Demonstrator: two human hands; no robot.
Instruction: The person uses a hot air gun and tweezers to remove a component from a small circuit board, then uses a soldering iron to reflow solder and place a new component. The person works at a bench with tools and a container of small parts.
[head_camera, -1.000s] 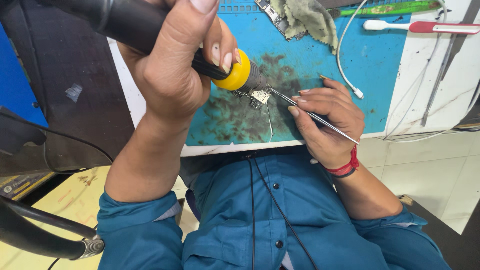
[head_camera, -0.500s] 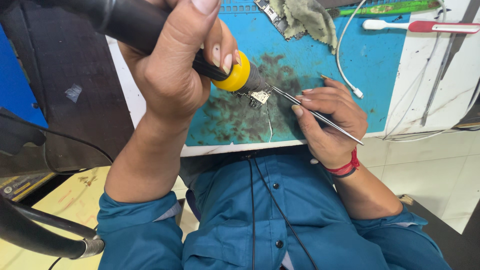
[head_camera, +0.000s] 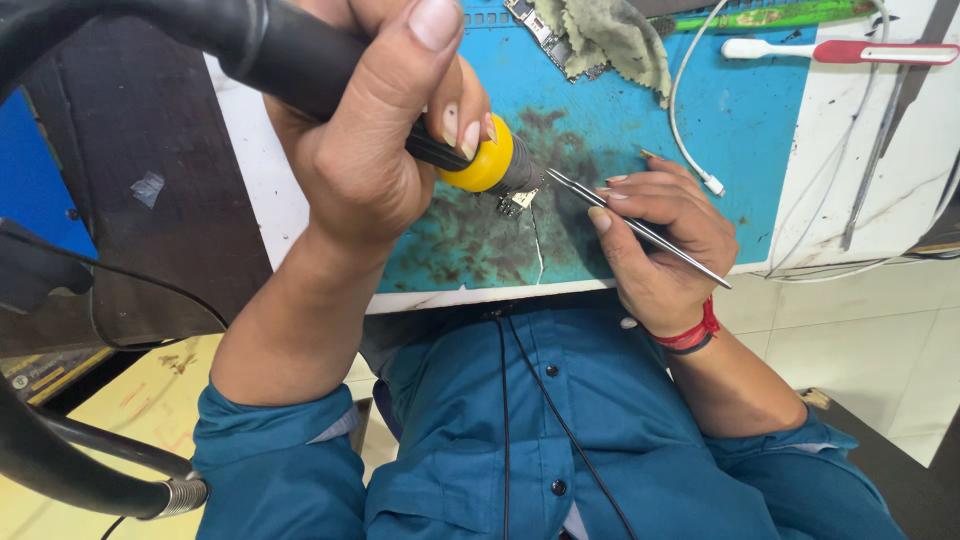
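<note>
the left hand (head_camera: 370, 150) is wrapped tight round a black hot-air handle with a yellow collar (head_camera: 480, 165), its nozzle just above one small circuit part (head_camera: 515, 203) on the stained blue mat (head_camera: 760, 120) covering the desk. the right hand (head_camera: 665, 235) pinches one pair of thin steel tweezers (head_camera: 640, 228), tips beside that part. behind lie one grey-green cloth (head_camera: 610, 40), one white cable (head_camera: 685, 130) and one red-handled brush (head_camera: 840, 50).

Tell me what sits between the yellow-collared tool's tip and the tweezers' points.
In the head view, a small circuit part lies on the stained blue mat, just below where the hot tool in the left hand and the tweezers meet.
</note>
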